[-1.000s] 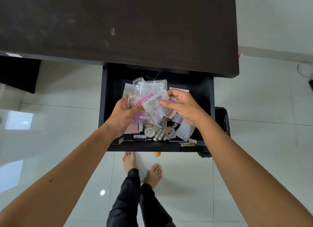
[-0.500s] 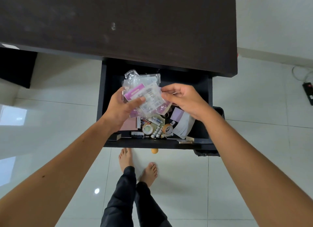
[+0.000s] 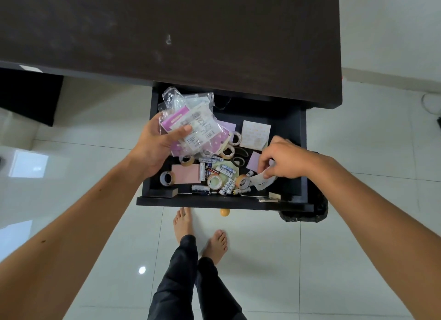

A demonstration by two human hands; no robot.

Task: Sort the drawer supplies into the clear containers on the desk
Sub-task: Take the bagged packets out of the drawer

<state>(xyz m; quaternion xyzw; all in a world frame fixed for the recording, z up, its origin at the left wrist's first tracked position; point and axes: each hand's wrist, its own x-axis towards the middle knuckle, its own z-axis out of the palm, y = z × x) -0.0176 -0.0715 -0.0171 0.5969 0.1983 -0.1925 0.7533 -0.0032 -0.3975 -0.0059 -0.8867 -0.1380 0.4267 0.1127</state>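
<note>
While left hand (image 3: 155,147) grips crinkly clear packets (image 3: 191,126); right hand (image 3: 284,161) pinches paper slip (image 3: 263,182)

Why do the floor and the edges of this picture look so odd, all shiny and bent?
Head view: the wide lens bows the desk edge and stretches both forearms toward the corners; the glossy floor mirrors a window at left and a lamp as a bright dot; the plastic packets in the left hand glint; the drawer interior is dim, and small battery print there is too soft to read fully.
</note>
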